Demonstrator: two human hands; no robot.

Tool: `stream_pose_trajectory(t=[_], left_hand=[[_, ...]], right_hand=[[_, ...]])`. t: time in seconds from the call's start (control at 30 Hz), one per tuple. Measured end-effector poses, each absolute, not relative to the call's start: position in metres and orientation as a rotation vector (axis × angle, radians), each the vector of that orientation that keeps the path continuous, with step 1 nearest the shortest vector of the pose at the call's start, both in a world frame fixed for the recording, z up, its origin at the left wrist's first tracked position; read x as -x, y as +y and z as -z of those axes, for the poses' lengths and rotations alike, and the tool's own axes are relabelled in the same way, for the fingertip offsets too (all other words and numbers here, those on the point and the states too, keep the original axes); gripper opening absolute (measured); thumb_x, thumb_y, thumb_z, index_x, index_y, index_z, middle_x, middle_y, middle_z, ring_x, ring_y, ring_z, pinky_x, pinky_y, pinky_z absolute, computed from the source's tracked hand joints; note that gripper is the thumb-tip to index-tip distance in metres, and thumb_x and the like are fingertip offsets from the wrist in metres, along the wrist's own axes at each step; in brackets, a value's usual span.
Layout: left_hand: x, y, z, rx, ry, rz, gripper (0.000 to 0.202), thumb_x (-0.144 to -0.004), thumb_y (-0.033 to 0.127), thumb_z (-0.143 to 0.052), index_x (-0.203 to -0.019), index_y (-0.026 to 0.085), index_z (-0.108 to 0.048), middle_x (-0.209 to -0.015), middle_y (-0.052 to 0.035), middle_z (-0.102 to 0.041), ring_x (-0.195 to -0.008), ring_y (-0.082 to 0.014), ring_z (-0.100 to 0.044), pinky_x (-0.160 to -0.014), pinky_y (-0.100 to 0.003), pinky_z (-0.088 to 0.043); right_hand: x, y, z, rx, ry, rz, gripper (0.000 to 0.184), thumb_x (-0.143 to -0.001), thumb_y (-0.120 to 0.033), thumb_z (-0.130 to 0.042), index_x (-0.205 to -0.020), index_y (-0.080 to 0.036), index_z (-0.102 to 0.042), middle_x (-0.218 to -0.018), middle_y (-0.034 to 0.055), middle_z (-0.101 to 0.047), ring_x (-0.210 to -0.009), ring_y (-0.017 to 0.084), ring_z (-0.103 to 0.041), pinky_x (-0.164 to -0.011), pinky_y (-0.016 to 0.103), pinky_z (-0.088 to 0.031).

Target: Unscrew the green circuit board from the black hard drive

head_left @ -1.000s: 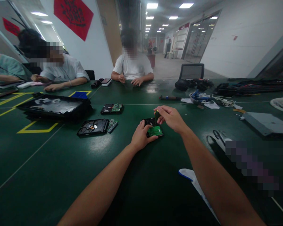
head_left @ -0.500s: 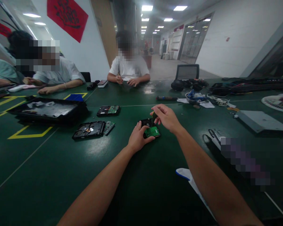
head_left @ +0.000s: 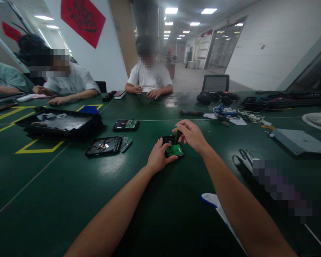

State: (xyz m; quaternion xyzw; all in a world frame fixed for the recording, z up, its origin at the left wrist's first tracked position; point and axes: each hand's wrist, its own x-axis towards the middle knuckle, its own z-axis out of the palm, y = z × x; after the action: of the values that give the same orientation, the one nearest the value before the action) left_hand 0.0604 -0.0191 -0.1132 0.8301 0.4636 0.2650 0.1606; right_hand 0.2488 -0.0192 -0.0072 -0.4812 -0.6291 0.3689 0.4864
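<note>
A hard drive [head_left: 173, 150] lies on the green table with its green circuit board facing up. My left hand [head_left: 158, 156] grips its near left side, thumb along the front edge and fingers on the far side. Above the board, my right hand [head_left: 190, 135] is closed around a screwdriver [head_left: 178, 134] that points down at the board. The screwdriver's tip is too small to make out. Left of my hands lie another hard drive [head_left: 103, 146], a loose circuit board [head_left: 126, 144] beside it, and a further hard drive [head_left: 125, 125] behind them.
A black tray [head_left: 61, 125] stands at the left. A white glove [head_left: 211, 199] lies under my right forearm. Farther right are a grey metal case [head_left: 301, 141], a tool with a dark handle [head_left: 191, 112] and bundled cables [head_left: 226, 111]. Several people sit across the table.
The whole view has shifted slightly, so things appear a little farther right. My left hand still holds the hard drive, and the screwdriver stays over the board.
</note>
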Motion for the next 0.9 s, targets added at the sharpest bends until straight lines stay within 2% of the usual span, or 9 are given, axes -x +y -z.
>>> stream_pose_trajectory(t=[0.17, 0.23, 0.3, 0.4, 0.47, 0.6, 0.77, 0.83, 0.9], left_hand=[[-0.060, -0.019, 0.114, -2.352, 1.317, -0.770, 0.064, -0.077, 0.060, -0.076, -0.128, 0.025, -0.061, -0.162, -0.0143, -0.033, -0.153, -0.0364, -0.024, -0.120, -0.055, -0.030], [-0.060, -0.019, 0.114, -2.349, 1.319, -0.772, 0.064, -0.077, 0.060, -0.077, -0.128, 0.025, -0.061, -0.163, -0.0134, -0.033, -0.153, -0.0364, -0.024, -0.120, -0.055, -0.030], [-0.060, -0.019, 0.114, -2.349, 1.321, -0.773, 0.064, -0.077, 0.060, -0.076, -0.129, 0.025, -0.060, -0.162, -0.0129, -0.033, -0.153, -0.0362, -0.024, -0.120, -0.055, -0.029], [-0.060, -0.020, 0.113, -2.343, 1.320, -0.777, 0.063, -0.078, 0.060, -0.076, -0.128, 0.025, -0.061, -0.162, -0.0132, -0.034, -0.153, -0.0362, -0.025, -0.120, -0.056, -0.029], [-0.060, -0.020, 0.112, -2.339, 1.319, -0.777, 0.063, -0.077, 0.060, -0.076, -0.128, 0.025, -0.061, -0.162, -0.0138, -0.034, -0.152, -0.0363, -0.025, -0.120, -0.055, -0.029], [-0.060, -0.020, 0.112, -2.345, 1.321, -0.774, 0.063, -0.078, 0.060, -0.075, -0.128, 0.025, -0.061, -0.162, -0.0147, -0.033, -0.152, -0.0367, -0.025, -0.120, -0.055, -0.031], [-0.060, -0.020, 0.113, -2.352, 1.308, -0.780, 0.062, -0.078, 0.060, -0.075, -0.128, 0.026, -0.060, -0.161, -0.0131, -0.035, -0.153, -0.0369, -0.025, -0.120, -0.057, -0.030], [-0.060, -0.020, 0.113, -2.354, 1.310, -0.774, 0.063, -0.078, 0.060, -0.075, -0.129, 0.026, -0.060, -0.162, -0.0131, -0.034, -0.152, -0.0368, -0.025, -0.120, -0.057, -0.030], [-0.060, -0.020, 0.113, -2.356, 1.318, -0.768, 0.063, -0.078, 0.060, -0.075, -0.129, 0.025, -0.060, -0.162, -0.0135, -0.033, -0.152, -0.0371, -0.025, -0.120, -0.056, -0.030]], right_hand=[[-0.248, -0.023, 0.002, 1.096, -1.545, -1.067, 0.037, -0.096, -0.053, -0.053, -0.110, -0.022, -0.068, -0.101, 0.0065, -0.070, -0.059, 0.011, -0.065, -0.050, 0.024, -0.051], [-0.248, -0.023, 0.001, 1.085, -1.537, -1.101, 0.037, -0.095, -0.052, -0.054, -0.112, -0.022, -0.068, -0.100, 0.0060, -0.069, -0.060, 0.011, -0.065, -0.050, 0.025, -0.052], [-0.249, -0.022, 0.002, 1.109, -1.569, -1.026, 0.035, -0.094, -0.051, -0.057, -0.106, -0.022, -0.070, -0.095, 0.0044, -0.069, -0.060, 0.011, -0.062, -0.048, 0.024, -0.048], [-0.252, -0.019, 0.005, 1.192, -1.592, -0.802, 0.029, -0.089, -0.049, -0.064, -0.087, -0.020, -0.069, -0.082, 0.0019, -0.068, -0.061, 0.011, -0.058, -0.052, 0.023, -0.047], [-0.253, -0.018, 0.006, 1.207, -1.561, -0.786, 0.027, -0.089, -0.046, -0.064, -0.083, -0.020, -0.066, -0.084, 0.0023, -0.071, -0.058, 0.011, -0.056, -0.053, 0.024, -0.047], [-0.249, -0.022, 0.004, 1.129, -1.575, -0.960, 0.031, -0.095, -0.050, -0.055, -0.097, -0.022, -0.067, -0.097, 0.0054, -0.073, -0.051, 0.009, -0.054, -0.045, 0.024, -0.042], [-0.246, -0.029, -0.003, 1.051, -1.588, -1.150, 0.039, -0.097, -0.054, -0.052, -0.111, -0.022, -0.068, -0.093, 0.0060, -0.070, -0.062, 0.012, -0.063, -0.054, 0.026, -0.052], [-0.248, -0.029, -0.004, 1.069, -1.639, -1.092, 0.037, -0.095, -0.053, -0.055, -0.109, -0.022, -0.069, -0.085, 0.0032, -0.068, -0.061, 0.012, -0.061, -0.054, 0.025, -0.050], [-0.250, -0.028, -0.003, 1.128, -1.673, -0.930, 0.033, -0.092, -0.053, -0.060, -0.098, -0.021, -0.070, -0.081, 0.0015, -0.067, -0.060, 0.011, -0.058, -0.053, 0.024, -0.047]])
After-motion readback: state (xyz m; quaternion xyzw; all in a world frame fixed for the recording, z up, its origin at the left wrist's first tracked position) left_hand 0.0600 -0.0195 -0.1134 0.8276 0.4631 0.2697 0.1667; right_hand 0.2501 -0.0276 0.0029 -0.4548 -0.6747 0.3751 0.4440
